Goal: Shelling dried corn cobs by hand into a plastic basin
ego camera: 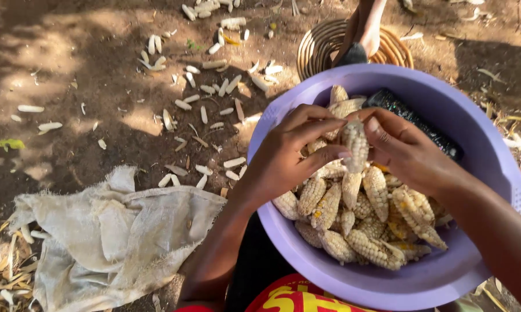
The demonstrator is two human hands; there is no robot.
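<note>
A lilac plastic basin point(491, 156) rests on my lap and holds several pale yellow maize cobs point(376, 231). Both hands are over the basin and grip one short maize cob point(355, 144) between them. My left hand point(289, 153) has its fingers curled over the cob's left side, thumb under it. My right hand point(407, 150) holds the cob from the right, thumb near its top. A dark object point(413, 118) lies along the basin's far inner wall.
Bare stripped cobs point(205, 89) are scattered on the dirt ground to the left. A crumpled whitish sack point(116, 237) lies at lower left beside dry husks point(0, 266). A coiled woven ring point(324, 43) and a person's foot point(367, 29) sit beyond the basin.
</note>
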